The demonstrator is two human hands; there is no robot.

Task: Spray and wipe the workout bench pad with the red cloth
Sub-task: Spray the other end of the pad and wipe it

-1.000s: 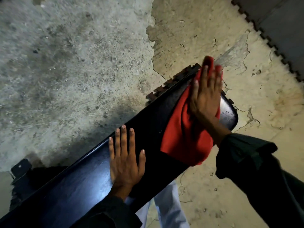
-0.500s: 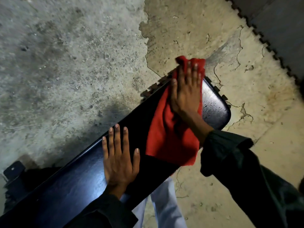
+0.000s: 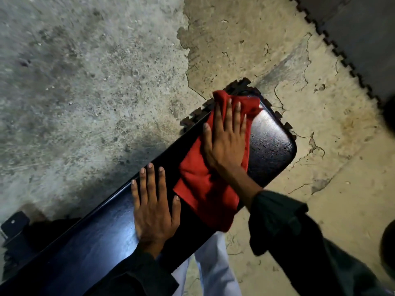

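Note:
A long black bench pad runs diagonally from the lower left to its rounded end at the right, which looks wet and shiny. The red cloth lies spread across the pad near that end. My right hand presses flat on the cloth with straight fingers pointing toward the pad's far edge. My left hand rests flat on the bare pad just left of the cloth, fingers straight. No spray bottle is in view.
Rough concrete floor surrounds the bench, with cracked beige coating to the right. A small black interlocking mat piece sits under the pad's end. A dark puzzle-edged mat fills the upper right corner. A bench foot shows at far left.
My right hand has slid the red cloth leftward across the pad's end, exposing more of the wet rounded corner. My left hand has stayed flat on the pad.

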